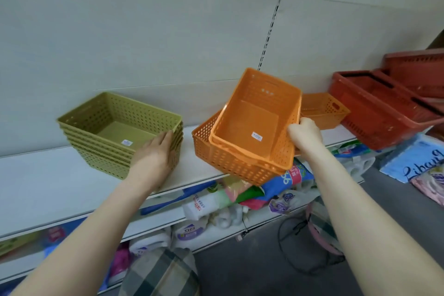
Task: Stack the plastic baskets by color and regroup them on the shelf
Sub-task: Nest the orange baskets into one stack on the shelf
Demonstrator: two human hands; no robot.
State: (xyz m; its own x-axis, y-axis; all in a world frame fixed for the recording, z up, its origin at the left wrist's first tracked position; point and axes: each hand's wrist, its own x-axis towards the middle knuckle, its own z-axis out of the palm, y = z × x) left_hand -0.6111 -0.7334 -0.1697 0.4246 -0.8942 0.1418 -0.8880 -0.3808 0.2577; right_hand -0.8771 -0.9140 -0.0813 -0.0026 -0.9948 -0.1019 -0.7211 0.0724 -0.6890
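**Inspector:** Where does the sorted stock stand?

**Recorder:** A nested stack of green baskets (96, 142) stands on the white shelf (36, 175), left of centre in the frame. A price sticker shows on the floor of the top one.

**Inspector:** Left hand?

**Recorder:** The left hand (153, 154) lies against the stack's near right corner. Its fingers are straight and together, flat on the perforated wall. It grasps nothing.

**Inspector:** Right hand?

**Recorder:** The right hand (305, 133), right of centre, has its fingers curled round the right rim of the upper orange basket (249, 120). That basket is tilted. Its far end is raised toward the wall panel (168, 31) and its near end is sunk into the lower orange basket (223, 158). It is not seated level.

**Inspector:** And the lower one?

**Recorder:** It is on the shelf at centre frame, with its near corner overhanging the front edge. It stands apart from the green stack, with a strip of shelf between them.

**Inspector:** Other items?

**Recorder:** A third orange basket (322, 109) sits behind the right hand, near the wall. Red baskets (374, 108) occupy the upper right, tilted and overlapping, and I cannot tell their number. Packaged goods (240, 199) crowd the lower shelves beneath.
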